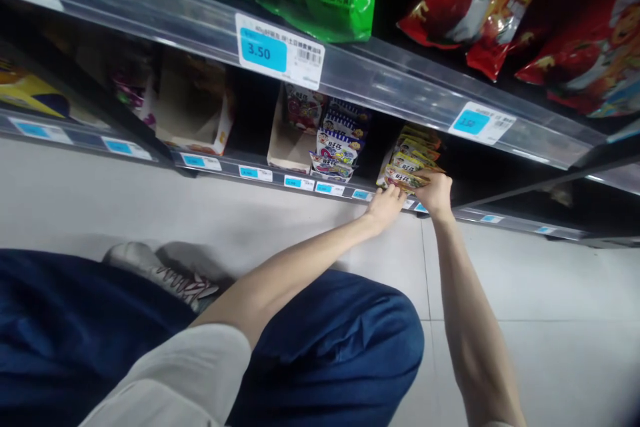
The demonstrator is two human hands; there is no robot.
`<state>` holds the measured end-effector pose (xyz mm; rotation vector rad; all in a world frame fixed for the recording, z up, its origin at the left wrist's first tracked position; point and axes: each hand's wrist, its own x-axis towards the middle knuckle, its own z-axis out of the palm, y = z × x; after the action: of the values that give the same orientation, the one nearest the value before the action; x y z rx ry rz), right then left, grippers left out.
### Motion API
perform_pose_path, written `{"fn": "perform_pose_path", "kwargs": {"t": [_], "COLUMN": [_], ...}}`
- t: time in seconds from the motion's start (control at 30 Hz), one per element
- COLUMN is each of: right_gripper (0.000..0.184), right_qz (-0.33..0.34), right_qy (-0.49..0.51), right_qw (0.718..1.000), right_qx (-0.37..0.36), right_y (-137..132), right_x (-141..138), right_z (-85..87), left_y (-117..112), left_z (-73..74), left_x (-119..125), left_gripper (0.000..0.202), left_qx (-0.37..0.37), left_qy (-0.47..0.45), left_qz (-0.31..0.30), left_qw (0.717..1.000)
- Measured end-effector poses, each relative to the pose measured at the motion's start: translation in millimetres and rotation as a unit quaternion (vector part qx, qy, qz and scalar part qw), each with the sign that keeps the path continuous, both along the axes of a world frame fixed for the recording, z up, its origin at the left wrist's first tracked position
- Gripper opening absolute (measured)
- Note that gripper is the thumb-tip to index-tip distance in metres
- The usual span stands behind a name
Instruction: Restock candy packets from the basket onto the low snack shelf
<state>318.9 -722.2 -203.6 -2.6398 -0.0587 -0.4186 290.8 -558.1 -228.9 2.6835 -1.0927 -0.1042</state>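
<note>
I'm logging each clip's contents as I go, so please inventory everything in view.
Upper shelf: one, dark, clear-fronted, across top
Lower shelf: one, dark, beneath
Green bags: count unclear, green, upper shelf
Red bags: at least two, red, upper right
Yellow packets: several, yellow, lower shelf
Purple-and-white packets: several, left of yellow
Open cartons: at least two, pale, lower left
Price tags: over ten, white-and-blue, shelf edges
Floor: one, pale grey, below
Shoe: one, pale, left
Trousers: one pair, dark blue, bottom
Left hand: one, bare, at yellow packets' front
Right hand: one, bare, at their right
</note>
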Motion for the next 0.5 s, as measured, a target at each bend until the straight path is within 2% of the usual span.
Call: {"fn": "perform_pose_path", "kwargs": {"t": [0.13, 0.23, 0.3, 0.37, 0.5], "right_gripper": [0.030, 0.030, 0.031, 0.035, 0.039], "right_qz": [-0.023, -0.005, 0.014, 0.039, 0.070], "right_qy": [-0.007, -0.013, 0.008, 0.056, 0.074], "right_qw": [0.999, 0.999, 0.999, 0.998, 0.992], "right_qx": [0.041, 0.048, 0.031, 0.003, -0.076], "right_y": [-5, -17, -24, -26, -7], "right_x": [-2, -3, -3, -4, -9], "right_z": [-19.9, -27.0, -21.8, -8.9, 22.2], "left_y": [-4, -4, -3, -1, 5], "left_z": [-4.7, -6.6, -6.1, -4.3, -0.5], "left_x": [-5, -6, -4, -2, 0], "left_gripper": [0.057, 0.061, 0.065, 0.066, 0.064], "left_qx": [0.009, 0.022, 0.032, 0.035, 0.029], "left_qy": [-0.008, -0.018, -0.019, -0.015, -0.010], "left_qz": [0.000, -0.003, -0.009, -0.013, -0.032], "left_qw": [1.000, 1.000, 0.999, 0.999, 0.999]}}
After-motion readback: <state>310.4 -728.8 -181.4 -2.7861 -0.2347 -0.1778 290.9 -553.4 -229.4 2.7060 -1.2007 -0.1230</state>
